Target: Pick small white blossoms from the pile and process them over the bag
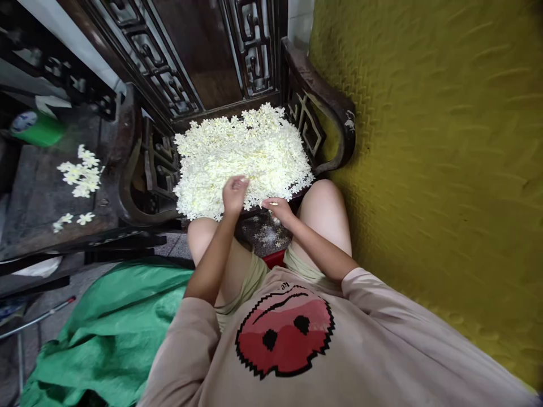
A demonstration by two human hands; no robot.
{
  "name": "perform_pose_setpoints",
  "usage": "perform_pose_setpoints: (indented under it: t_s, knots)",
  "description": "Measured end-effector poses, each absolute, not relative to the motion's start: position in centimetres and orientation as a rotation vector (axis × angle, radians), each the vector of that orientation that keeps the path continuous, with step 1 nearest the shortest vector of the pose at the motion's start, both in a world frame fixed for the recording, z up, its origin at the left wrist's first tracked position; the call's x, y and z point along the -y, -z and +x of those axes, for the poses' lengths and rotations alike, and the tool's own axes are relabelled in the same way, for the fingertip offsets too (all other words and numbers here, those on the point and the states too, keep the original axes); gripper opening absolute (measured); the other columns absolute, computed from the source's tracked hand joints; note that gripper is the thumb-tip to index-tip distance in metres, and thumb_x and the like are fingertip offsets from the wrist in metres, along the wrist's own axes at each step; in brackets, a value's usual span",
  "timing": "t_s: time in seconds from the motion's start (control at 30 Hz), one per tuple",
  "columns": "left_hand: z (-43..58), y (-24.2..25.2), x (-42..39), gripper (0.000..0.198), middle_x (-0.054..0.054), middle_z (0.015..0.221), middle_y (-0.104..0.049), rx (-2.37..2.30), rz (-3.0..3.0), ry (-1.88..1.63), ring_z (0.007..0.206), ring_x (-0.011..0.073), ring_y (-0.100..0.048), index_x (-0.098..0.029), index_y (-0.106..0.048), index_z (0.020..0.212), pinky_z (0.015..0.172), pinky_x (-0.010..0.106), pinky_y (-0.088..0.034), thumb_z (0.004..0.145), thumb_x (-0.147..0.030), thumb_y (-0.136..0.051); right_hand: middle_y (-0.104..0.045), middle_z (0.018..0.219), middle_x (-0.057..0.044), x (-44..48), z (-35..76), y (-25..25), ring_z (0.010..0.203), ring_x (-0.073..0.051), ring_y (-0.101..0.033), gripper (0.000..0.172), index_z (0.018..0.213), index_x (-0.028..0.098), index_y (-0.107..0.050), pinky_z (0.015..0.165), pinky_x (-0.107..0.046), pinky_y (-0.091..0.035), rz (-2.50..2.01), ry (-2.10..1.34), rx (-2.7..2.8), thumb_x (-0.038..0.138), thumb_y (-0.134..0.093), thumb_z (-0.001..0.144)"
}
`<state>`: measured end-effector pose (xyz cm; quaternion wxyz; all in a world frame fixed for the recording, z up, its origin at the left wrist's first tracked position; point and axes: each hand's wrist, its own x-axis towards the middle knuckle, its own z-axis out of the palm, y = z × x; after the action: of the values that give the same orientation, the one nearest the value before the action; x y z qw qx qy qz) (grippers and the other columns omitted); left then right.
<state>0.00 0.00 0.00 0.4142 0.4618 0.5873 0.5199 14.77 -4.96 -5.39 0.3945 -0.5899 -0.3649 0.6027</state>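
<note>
two bare hands work at the near edge of a big heap of small pale flowers (244,155) spread over the seat of a dark carved wooden chair (314,102). left hand (235,194) rests on the front of the heap, fingers curled together and pinched at the tips, touching the flowers; whether a flower sits between the fingertips cannot be told. right hand (278,209) sits just beside it, low at the seat's front edge, fingers pressed together on a small pale piece, probably one flower, too small to confirm. both knees flank the seat edge, bare. left of the chair, a second dark seat (38,192) carries a small cluster of the same flowers (80,169) and a few loose ones nearer. green can (38,127) stands at its far side. green cloth (110,333) lies crumpled on the floor by the left leg. yellow textured wall (445,169) fills the right side
</note>
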Motion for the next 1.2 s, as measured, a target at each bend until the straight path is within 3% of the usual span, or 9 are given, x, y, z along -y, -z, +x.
perform_pose_setpoints:
  t_s: [0.1, 0.2, 0.33, 0.57, 0.7, 0.8, 1.2]
  knots:
    - [1.2, 2.2, 4.5, 0.021, 0.001, 0.067, -0.057, -1.534, 1.235, -1.150, 0.063, 0.0124, -0.049, -0.018, -0.068, 0.073, 0.064, 0.025, -0.041, 0.060, -0.033, -0.076, -0.068, 0.077, -0.004, 5.1, 14.4, 5.4, 0.052, -0.011, -0.052, 0.037, 0.076, 0.017, -0.072, 0.045, -0.023, -0.041, -1.498, -1.458, 1.054, 0.051, -0.070, 0.063]
    - [1.7, 4.0, 6.9, 0.014, 0.001, 0.070, -0.061, -1.636, 1.198, -1.141, 0.061, 0.0121, -0.050, -0.019, -0.069, 0.074, 0.065, 0.026, -0.041, 0.067, -0.030, -0.070, -0.069, 0.075, -0.005, 5.3, 14.2, 5.4, 0.069, -0.017, -0.061, 0.029, 0.069, 0.017, -0.071, 0.065, -0.027, -0.048, -1.461, -1.322, 1.221, 0.046, -0.070, 0.066]
    - [1.5, 4.9, 7.2, 0.013, 0.004, 0.074, -0.065, -1.650, 1.153, -1.160, 0.066, 0.0133, -0.054, -0.018, -0.070, 0.071, 0.068, 0.026, -0.042, 0.070, -0.030, -0.066, -0.069, 0.076, -0.007, 5.4, 14.3, 5.6, 0.076, -0.018, -0.063, 0.025, 0.067, 0.017, -0.071, 0.078, -0.030, -0.047, -1.462, -1.213, 1.310, 0.041, -0.070, 0.069]
    - [1.3, 5.5, 6.7, 0.012, 0.001, 0.065, -0.063, -1.495, 0.881, -1.189, 0.062, 0.0122, -0.052, -0.017, -0.066, 0.062, 0.066, 0.026, -0.041, 0.057, -0.025, -0.072, -0.070, 0.074, -0.007, 5.4, 14.2, 5.9, 0.073, -0.019, -0.063, 0.031, 0.071, 0.015, -0.073, 0.072, -0.030, -0.048, -1.465, -1.272, 1.271, 0.045, -0.070, 0.067]
    - [1.3, 5.4, 6.3, 0.012, 0.000, 0.061, -0.062, -1.382, 0.709, -1.166, 0.062, 0.0120, -0.053, -0.016, -0.064, 0.059, 0.068, 0.027, -0.040, 0.053, -0.023, -0.073, -0.069, 0.077, -0.006, 5.3, 14.3, 5.9, 0.051, -0.013, -0.052, 0.041, 0.079, 0.015, -0.075, 0.047, -0.026, -0.042, -1.481, -1.439, 1.155, 0.052, -0.071, 0.062]
    - [1.1, 5.5, 6.1, 0.013, -0.001, 0.059, -0.060, -1.342, 0.640, -1.146, 0.060, 0.0108, -0.051, -0.016, -0.063, 0.057, 0.066, 0.026, -0.039, 0.051, -0.022, -0.073, -0.069, 0.077, -0.005, 5.3, 14.4, 5.7, 0.043, -0.008, -0.043, 0.045, 0.081, 0.016, -0.075, 0.038, -0.023, -0.034, -1.453, -1.521, 1.113, 0.055, -0.072, 0.059]
    - [0.9, 6.1, 6.2, 0.019, -0.003, 0.055, -0.055, -1.270, 0.597, -1.169, 0.055, 0.0074, -0.044, -0.016, -0.056, 0.051, 0.059, 0.023, -0.033, 0.051, -0.024, -0.074, -0.068, 0.081, -0.004, 5.4, 14.2, 6.2, 0.043, -0.006, -0.042, 0.044, 0.084, 0.017, -0.075, 0.036, -0.021, -0.032, -1.379, -1.578, 1.090, 0.054, -0.073, 0.059]
